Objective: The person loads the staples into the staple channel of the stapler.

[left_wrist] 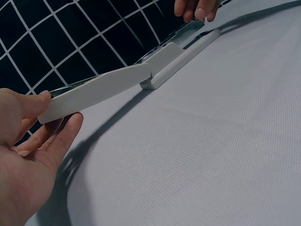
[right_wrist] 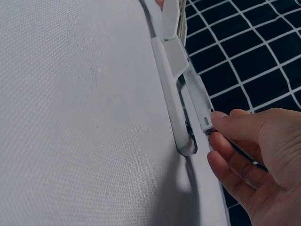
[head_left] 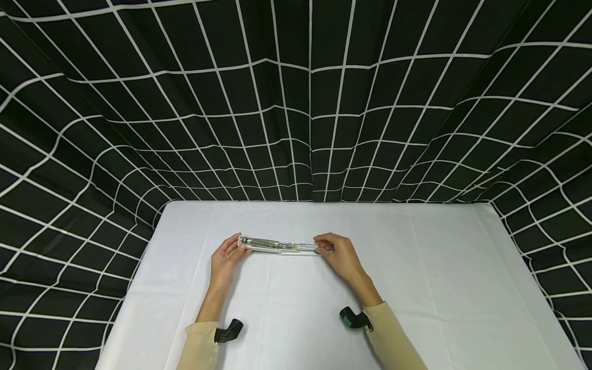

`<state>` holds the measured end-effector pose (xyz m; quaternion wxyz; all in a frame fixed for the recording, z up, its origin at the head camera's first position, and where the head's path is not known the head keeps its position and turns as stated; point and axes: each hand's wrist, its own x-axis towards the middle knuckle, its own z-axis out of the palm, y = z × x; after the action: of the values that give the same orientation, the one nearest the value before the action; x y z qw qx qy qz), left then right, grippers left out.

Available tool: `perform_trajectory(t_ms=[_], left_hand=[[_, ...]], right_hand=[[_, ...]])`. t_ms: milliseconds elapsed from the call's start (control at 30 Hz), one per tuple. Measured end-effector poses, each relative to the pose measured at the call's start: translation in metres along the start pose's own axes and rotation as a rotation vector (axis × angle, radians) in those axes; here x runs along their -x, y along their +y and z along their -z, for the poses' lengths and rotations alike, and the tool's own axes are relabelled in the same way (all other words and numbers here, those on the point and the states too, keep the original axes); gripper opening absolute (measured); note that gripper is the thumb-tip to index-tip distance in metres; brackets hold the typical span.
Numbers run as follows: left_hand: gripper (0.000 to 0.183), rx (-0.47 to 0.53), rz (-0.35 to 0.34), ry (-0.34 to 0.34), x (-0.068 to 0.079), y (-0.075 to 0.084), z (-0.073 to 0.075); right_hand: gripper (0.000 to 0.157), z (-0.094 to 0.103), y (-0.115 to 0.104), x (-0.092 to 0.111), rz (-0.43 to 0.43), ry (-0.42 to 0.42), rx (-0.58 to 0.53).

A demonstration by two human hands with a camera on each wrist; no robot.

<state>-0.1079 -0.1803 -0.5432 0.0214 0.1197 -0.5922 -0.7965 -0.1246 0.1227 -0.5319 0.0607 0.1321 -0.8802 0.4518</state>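
Note:
A white stapler (head_left: 278, 251) lies spread open across the middle of the table, its metal inner parts facing up. My left hand (head_left: 224, 262) grips the far end of its white top cover (left_wrist: 101, 92), thumb above and fingers beneath. That cover slants up off the cloth in the left wrist view. On the other side, my right hand (head_left: 339, 254) pinches the tip of the metal staple magazine (right_wrist: 198, 96), which stands a little raised above the white base (right_wrist: 165, 89). The base rests on the tabletop. What lies inside the magazine is too small to tell.
A white cloth covers the table (head_left: 439, 272). Black fabric with a white grid (head_left: 296, 128) hangs behind and along both sides. Each sleeve carries a small black wrist camera, one on the left (head_left: 228, 331) and one on the right (head_left: 353, 318).

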Motion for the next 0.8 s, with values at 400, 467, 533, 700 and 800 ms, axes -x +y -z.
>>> perform_trajectory(t_ms=[400, 467, 533, 700, 800], left_hand=[[0.043, 0.011, -0.020, 0.000, -0.001, -0.003, 0.001], [0.044, 0.013, -0.021, -0.003, -0.001, -0.003, 0.001], [0.043, 0.011, -0.021, -0.004, -0.001, -0.003, 0.002], [0.044, -0.003, -0.015, -0.015, -0.001, -0.002, 0.002], [0.045, -0.009, -0.016, -0.018, -0.001, -0.001, 0.002]], right_hand=[[0.037, -0.004, 0.009, 0.008, -0.039, -0.048, -0.041], [0.038, -0.004, 0.010, 0.009, -0.044, -0.049, -0.053], [0.038, -0.004, 0.011, 0.009, -0.056, -0.051, -0.069], [0.037, -0.005, 0.014, 0.009, -0.078, -0.053, -0.096], [0.038, -0.005, 0.015, 0.010, -0.089, -0.055, -0.116]])
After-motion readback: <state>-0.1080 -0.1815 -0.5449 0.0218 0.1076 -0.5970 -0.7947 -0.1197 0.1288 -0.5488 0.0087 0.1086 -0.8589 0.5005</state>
